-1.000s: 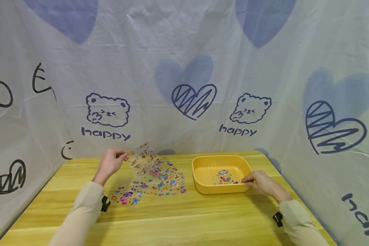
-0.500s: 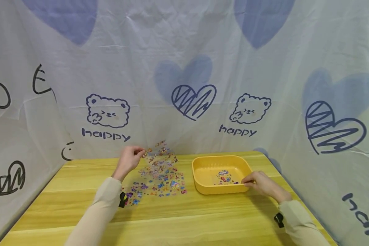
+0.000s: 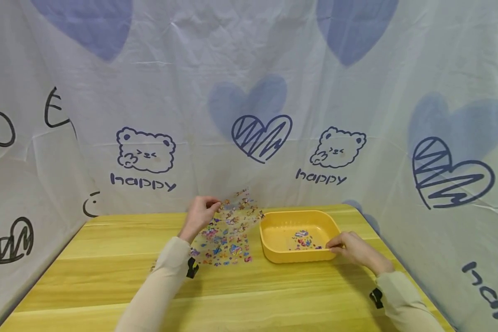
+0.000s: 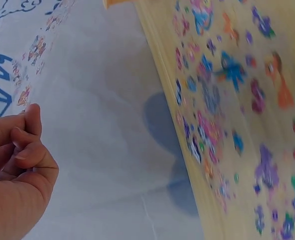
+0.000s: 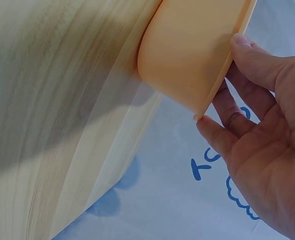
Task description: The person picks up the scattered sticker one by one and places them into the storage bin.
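Fingers (image 4: pixel 33 120) of the left hand (image 3: pixel 199 214) pinch the left side of a clear sticker sheet (image 3: pixel 241 214), raised above the far middle of the bench (image 3: pixel 253 295). Its right end hangs close to the left rim of the yellow tray (image 3: pixel 303 255); whether they touch, I cannot tell. Held at one side only, the thin sheet could sag, catch that rim and fold. The right hand (image 3: pixel 352 247) pinches the tray's near-right rim; too hard a pull might slide or tip it.
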A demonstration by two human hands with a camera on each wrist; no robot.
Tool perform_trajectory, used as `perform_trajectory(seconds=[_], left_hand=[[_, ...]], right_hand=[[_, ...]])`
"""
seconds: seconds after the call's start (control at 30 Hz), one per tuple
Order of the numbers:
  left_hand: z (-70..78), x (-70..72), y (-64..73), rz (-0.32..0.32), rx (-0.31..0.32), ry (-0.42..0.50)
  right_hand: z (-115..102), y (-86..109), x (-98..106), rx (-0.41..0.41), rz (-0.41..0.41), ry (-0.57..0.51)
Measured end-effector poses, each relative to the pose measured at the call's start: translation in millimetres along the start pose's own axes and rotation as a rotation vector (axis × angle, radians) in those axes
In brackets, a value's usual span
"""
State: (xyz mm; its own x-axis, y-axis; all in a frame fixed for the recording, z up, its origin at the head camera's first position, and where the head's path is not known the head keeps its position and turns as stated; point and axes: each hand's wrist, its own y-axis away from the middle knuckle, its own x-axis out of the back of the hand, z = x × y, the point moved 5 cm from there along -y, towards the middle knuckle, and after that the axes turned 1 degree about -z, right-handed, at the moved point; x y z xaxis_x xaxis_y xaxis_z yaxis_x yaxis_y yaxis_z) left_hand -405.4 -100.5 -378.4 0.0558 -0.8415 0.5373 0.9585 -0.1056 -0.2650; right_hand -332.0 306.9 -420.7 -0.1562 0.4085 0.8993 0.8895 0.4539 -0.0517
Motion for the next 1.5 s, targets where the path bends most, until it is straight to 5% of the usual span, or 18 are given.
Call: perform_trajectory(seconds=[0.77, 1.07, 1.5], left_hand=[[37.9, -72.5, -8.4, -0.039, -0.047, 0.050], [50.6, -110.9, -5.2, -0.069, -0.070, 0.006], [67.4, -157.9, 1.2, -0.086, -0.063, -0.049]], right_hand=[[-2, 1.0, 2, 0.022, 0.019, 0.037], [0, -1.4, 0, -0.028, 0.008, 0.032], [-1, -1.4, -1, 0.031, 0.014, 0.051]])
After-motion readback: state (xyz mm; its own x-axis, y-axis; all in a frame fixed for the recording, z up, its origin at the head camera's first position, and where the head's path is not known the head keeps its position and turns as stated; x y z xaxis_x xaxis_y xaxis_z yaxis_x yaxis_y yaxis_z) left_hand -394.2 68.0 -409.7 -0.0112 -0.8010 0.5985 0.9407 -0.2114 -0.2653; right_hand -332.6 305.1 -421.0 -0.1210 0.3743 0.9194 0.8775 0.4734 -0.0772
